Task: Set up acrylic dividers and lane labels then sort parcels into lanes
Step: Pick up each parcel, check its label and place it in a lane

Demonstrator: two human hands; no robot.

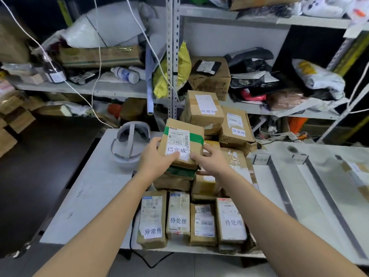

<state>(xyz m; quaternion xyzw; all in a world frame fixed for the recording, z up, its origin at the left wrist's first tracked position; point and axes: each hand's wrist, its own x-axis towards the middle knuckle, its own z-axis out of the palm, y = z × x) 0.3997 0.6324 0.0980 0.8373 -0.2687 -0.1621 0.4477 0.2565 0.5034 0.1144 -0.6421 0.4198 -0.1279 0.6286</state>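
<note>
A brown parcel with green tape (182,140) and a white label sits tilted on top of a heap of cardboard parcels (231,126) in the middle of the grey table (87,196). My left hand (157,154) grips its left lower edge, thumb on the label. My right hand (207,158) holds its right lower corner. Four labelled parcels (178,214) stand in a row at the table's front edge. To the right, long acrylic dividers (281,188) and small label stands (261,159) lie on a white table (311,196).
A grey headset (130,140) lies on the table to the left of the heap. Metal shelving (171,56) behind is crammed with boxes, bags and bottles. White cables hang down at the left. A black cable runs under the table's front edge.
</note>
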